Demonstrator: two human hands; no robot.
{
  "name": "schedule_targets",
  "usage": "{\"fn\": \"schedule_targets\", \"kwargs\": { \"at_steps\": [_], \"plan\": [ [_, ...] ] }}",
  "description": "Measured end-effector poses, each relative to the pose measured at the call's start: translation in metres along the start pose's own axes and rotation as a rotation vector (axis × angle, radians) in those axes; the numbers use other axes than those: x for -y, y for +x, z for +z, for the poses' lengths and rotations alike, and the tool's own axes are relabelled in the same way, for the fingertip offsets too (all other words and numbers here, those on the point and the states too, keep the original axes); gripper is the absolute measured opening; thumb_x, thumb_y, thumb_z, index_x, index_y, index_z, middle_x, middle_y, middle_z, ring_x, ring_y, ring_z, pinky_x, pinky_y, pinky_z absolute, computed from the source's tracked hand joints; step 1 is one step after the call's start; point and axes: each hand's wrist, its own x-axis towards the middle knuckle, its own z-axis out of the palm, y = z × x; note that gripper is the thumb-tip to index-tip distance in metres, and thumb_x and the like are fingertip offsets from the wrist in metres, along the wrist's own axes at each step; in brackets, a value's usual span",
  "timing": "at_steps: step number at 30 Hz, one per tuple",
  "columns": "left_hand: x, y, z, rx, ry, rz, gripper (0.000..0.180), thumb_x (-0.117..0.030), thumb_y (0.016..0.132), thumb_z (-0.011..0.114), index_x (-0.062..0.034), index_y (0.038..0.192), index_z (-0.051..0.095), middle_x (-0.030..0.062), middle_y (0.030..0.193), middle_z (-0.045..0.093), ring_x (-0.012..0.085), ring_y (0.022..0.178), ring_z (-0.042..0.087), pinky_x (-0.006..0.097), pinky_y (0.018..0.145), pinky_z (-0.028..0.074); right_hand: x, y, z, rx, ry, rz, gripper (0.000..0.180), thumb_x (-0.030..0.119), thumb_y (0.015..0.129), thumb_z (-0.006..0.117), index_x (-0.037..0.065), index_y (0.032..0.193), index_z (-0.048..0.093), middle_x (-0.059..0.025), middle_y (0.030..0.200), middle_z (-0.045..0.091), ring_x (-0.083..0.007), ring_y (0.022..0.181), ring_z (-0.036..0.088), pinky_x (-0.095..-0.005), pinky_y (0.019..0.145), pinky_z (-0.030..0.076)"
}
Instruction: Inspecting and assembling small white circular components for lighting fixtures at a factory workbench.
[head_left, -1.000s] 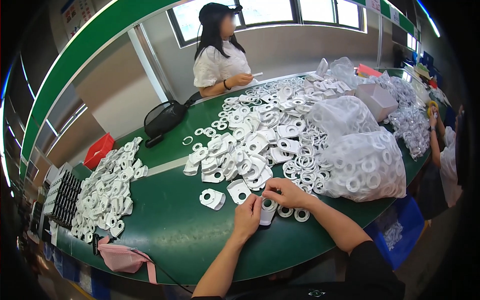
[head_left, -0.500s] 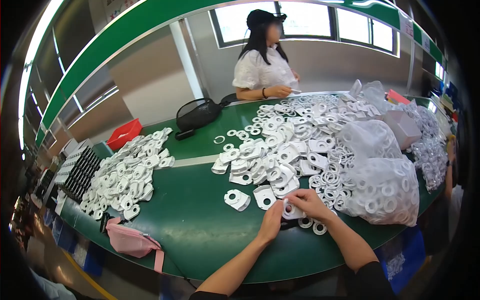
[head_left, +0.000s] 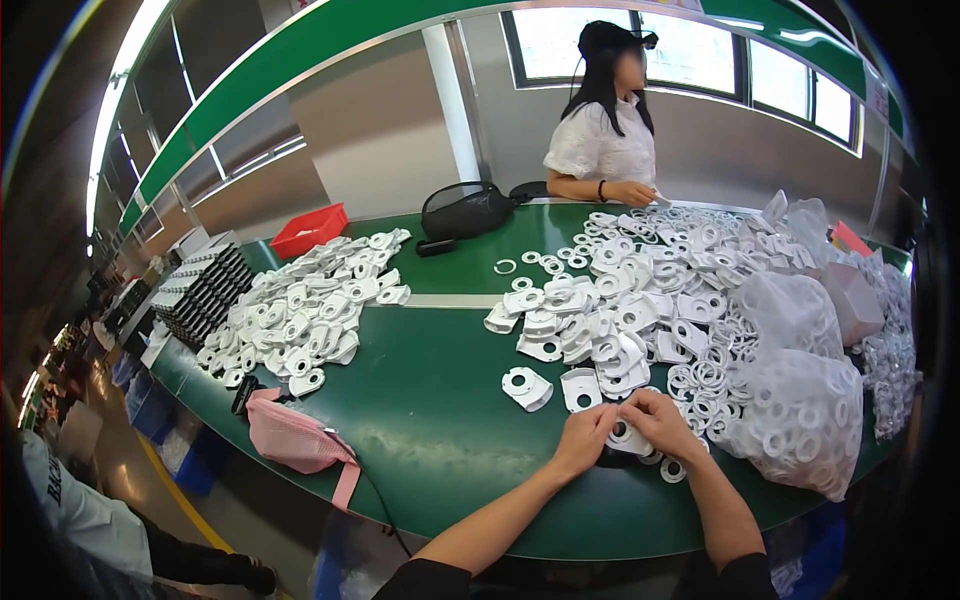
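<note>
**partsbin_42:** Head view is showing both hands meeting at lower centre-right of the frame. The left hand [head_left: 583,438] and right hand [head_left: 662,425] are pinching the same white plastic plate [head_left: 628,436], fingers curled in close around it, thumbs on top. It looks like a ring is being seated in the plate's hole, but the fingers are covering that spot, so I can't tell for sure.

**greenbelt_lurker:** How far along would you say they are?

**partsbin_42:** Going by the piles, I'm guessing somewhere in the middle. A heap of white plates [head_left: 305,305] is sitting at the left of the green table [head_left: 430,400], and that looks like the finished lot. A bigger, messier spread of plates and rings [head_left: 620,300] is filling the centre and upper right, so plenty is waiting. Two bags of white rings [head_left: 800,420] at the right are looking pretty full too.

**greenbelt_lurker:** Anything close to the hands?

**partsbin_42:** A single plate [head_left: 527,388] is lying just to the left of them, and loose rings [head_left: 672,470] are lying right beside the right hand. A pink pouch [head_left: 292,436] is hanging over the table's near edge at lower left. Another person in a white shirt [head_left: 605,145] is working at the far side, top centre.
</note>
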Motion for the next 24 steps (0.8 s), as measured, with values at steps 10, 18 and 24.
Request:
{"fn": "schedule_targets", "kwargs": {
  "at_steps": [10,18,24],
  "plan": [
    [-0.015,-0.005,0.010,-0.112,-0.076,0.005,0.038,-0.018,0.081,0.061,-0.0007,0.109,0.043,0.0242,0.090,0.060,0.0394,0.082,0.060,0.040,0.066,0.048,-0.018,0.006,0.017,-0.420,0.547,0.087,0.013,0.016,0.089,0.057,0.005,0.083,0.053,0.0042,0.067,0.052,-0.0002,0.052,0.040,-0.0157,0.046,0.028],
    [-0.004,-0.005,0.010,-0.079,-0.058,0.010,0.037,-0.018,0.082,0.060,-0.0018,0.111,0.043,0.0232,0.092,0.060,0.0404,0.084,0.059,0.040,0.067,0.047,0.007,0.001,0.009,-0.341,0.040,0.034,0.021,0.006,0.069,0.074,0.001,0.080,0.057,-0.0024,0.070,0.062,-0.0057,0.061,0.056,-0.0186,0.055,0.044],
    [0.004,0.000,0.012,-0.100,-0.156,0.024,0.043,-0.018,0.082,0.058,0.0010,0.117,0.041,0.0242,0.093,0.060,0.0393,0.082,0.061,0.041,0.070,0.048,-0.007,0.002,-0.004,-0.249,0.200,-0.029,0.019,0.003,0.076,0.066,-0.004,0.091,0.060,-0.0047,0.078,0.064,-0.0079,0.069,0.060,-0.0199,0.061,0.048]
  ]
}}
